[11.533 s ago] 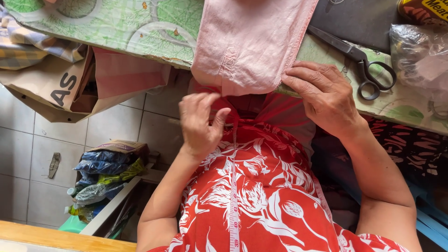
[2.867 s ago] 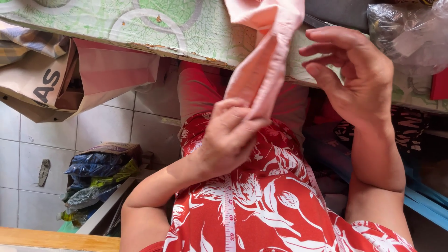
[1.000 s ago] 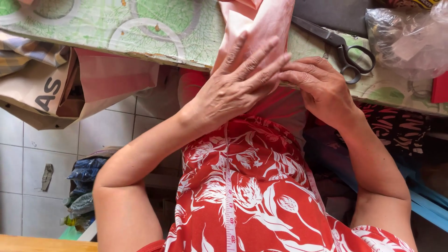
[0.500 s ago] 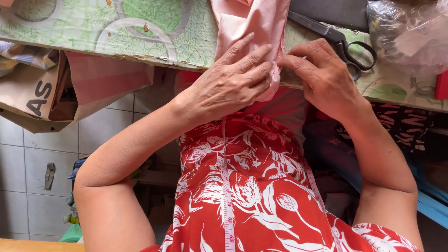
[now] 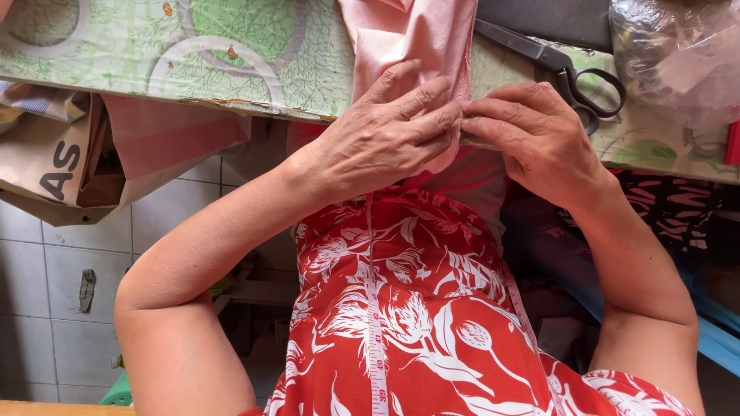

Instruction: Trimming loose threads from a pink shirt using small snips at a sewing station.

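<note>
Pink cloth: folded piece of pale pink woven fabric, lying on the worktop and hanging over its near edge, under and between both hands.
Left hand: left hand lies palm down on the fabric at the worktop edge; its fingers are close together, pressed flat on the cloth, tips at the right-hand fold.
Right hand: right hand sits just right of the left hand; its fingers are curled together and pinch the cloth's right edge, touching the left fingertips.
Worktop: flat worktop covered in green and white patterned sheet, beneath the fingers.
Scissors: dark metal scissors with black loop handles, lying on the worktop just beyond the right-hand fingers, not touched.
Plastic bag: crumpled clear plastic bag, far right of the right hand.
Tape measure: white flexible tape measure, hanging down the red and white floral garment, below the hands.
Paper bag: brown paper bag, well left of the left hand, under the worktop edge.
</note>
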